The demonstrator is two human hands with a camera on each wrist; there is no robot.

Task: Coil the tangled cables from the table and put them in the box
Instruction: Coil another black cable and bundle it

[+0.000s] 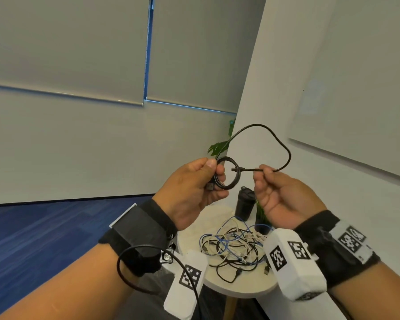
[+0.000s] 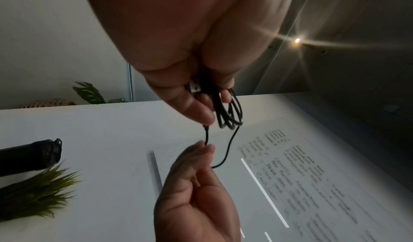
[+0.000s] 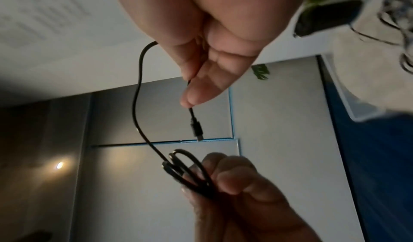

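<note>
A black cable is held up in the air between both hands. My left hand (image 1: 215, 168) grips its small wound coil (image 1: 226, 173), with a USB plug (image 2: 195, 86) poking out by the palm. My right hand (image 1: 262, 170) pinches the free end just behind its small connector (image 3: 196, 127), which points at the coil. The slack (image 1: 263, 128) arcs up between the hands. In the wrist views the coil (image 3: 185, 168) sits in curled fingers. A tangle of white, blue and black cables (image 1: 233, 248) lies on the round table (image 1: 240, 289) below. No box is in view.
A black tumbler (image 1: 244, 204) and a small green plant in a dark pot (image 1: 262, 219) stand at the table's far side. A white wall with a whiteboard (image 1: 356, 112) is close on the right. Blue carpet (image 1: 44, 227) lies to the left.
</note>
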